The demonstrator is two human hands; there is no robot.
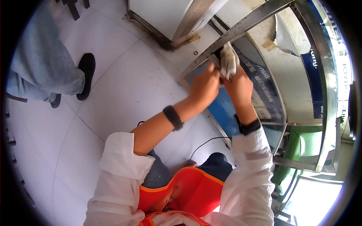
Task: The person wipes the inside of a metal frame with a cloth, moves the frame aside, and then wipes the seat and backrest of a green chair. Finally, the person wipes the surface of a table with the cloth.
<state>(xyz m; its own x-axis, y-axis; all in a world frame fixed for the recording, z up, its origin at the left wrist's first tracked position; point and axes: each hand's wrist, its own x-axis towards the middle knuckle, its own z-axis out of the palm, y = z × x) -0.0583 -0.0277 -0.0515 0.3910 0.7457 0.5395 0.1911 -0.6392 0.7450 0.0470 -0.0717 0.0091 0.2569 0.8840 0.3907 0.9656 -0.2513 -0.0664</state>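
My right hand is wrapped round a crumpled, greyish-white folded cloth with dirty patches. The cloth stands up from the fist in front of the metal frame. Beside it, my left hand has its fingers curled closed near the cloth's lower edge. A small grey piece shows by those fingertips, but I cannot make out what it is or whether they grip it. Both hands are over a metal-framed panel with blue areas and printed lettering. Dark bands circle both wrists.
A person in jeans and dark shoes stands at the left on pale floor tiles. A white cabinet with a grimy base stands ahead. Metal rails run along the right, with green material below. A thin black cable crosses the floor.
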